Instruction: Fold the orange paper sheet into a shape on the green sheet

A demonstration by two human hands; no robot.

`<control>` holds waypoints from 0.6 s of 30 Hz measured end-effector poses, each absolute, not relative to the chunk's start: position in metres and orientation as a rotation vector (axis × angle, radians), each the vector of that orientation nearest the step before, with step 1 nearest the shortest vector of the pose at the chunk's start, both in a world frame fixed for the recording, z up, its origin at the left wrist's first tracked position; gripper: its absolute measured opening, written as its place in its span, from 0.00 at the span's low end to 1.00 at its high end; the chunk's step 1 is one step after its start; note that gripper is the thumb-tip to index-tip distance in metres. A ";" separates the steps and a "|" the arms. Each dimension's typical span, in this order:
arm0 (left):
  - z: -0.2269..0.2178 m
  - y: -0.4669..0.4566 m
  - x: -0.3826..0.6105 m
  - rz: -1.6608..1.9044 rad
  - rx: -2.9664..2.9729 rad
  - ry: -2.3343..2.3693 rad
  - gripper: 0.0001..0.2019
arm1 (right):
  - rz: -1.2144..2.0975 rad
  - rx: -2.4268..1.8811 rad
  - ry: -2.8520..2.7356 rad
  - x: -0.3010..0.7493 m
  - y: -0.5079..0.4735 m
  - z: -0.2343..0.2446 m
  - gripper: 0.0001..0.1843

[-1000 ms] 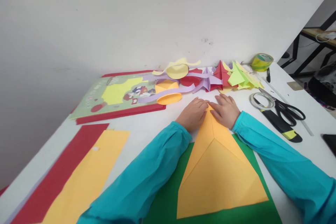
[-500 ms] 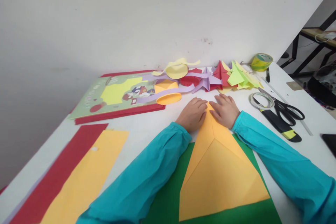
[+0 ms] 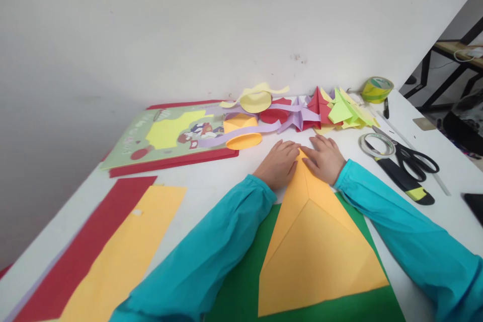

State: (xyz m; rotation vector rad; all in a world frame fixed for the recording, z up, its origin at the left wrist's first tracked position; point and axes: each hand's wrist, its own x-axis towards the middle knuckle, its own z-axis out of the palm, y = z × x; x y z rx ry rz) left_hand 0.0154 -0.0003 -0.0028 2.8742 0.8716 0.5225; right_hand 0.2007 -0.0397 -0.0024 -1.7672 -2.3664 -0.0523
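An orange paper sheet (image 3: 317, 246) folded into a triangle lies on a green sheet (image 3: 241, 292) in front of me. My left hand (image 3: 278, 163) rests flat beside the triangle's far tip, fingers stretched toward it. On the other side of the tip my right hand (image 3: 324, 158) presses down the same way, fingers extended. Both hands touch the orange paper at its point. Teal sleeves cover both arms.
Red and orange paper strips (image 3: 109, 246) lie at the left. A green picture book (image 3: 162, 136) on red card sits at the back left. Folded paper shapes (image 3: 320, 108) line the wall. Tape rolls (image 3: 376, 89), scissors (image 3: 411, 156) and a knife (image 3: 405, 183) lie at the right.
Almost nothing differs. Both hands stay at the tip of the orange triangle; the view has shifted very slightly.
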 end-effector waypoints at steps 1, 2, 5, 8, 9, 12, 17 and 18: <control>-0.003 0.000 0.015 0.516 2.876 0.872 0.16 | -0.055 -1.770 -2.365 0.201 -0.040 -0.003 0.24; -0.003 -0.001 0.015 0.512 2.879 0.871 0.16 | -0.056 -1.772 -2.364 0.200 -0.040 -0.003 0.24; -0.003 0.000 0.015 0.510 2.877 0.865 0.15 | -0.057 -1.770 -2.365 0.200 -0.040 -0.003 0.24; -0.004 0.000 0.015 0.510 2.874 0.869 0.16 | -0.061 -1.765 -2.367 0.201 -0.040 -0.003 0.24; -0.004 0.000 0.015 0.506 2.873 0.870 0.16 | -0.063 -1.765 -2.367 0.201 -0.040 -0.003 0.24; -0.004 0.000 0.015 0.490 2.866 0.870 0.16 | -0.068 -1.765 -2.370 0.201 -0.040 -0.003 0.24; -0.003 0.000 0.015 0.471 2.847 0.879 0.16 | -0.079 -1.770 -2.373 0.201 -0.040 -0.004 0.24; -0.003 0.000 0.015 0.472 2.845 0.882 0.16 | -0.078 -1.771 -2.374 0.201 -0.040 -0.003 0.24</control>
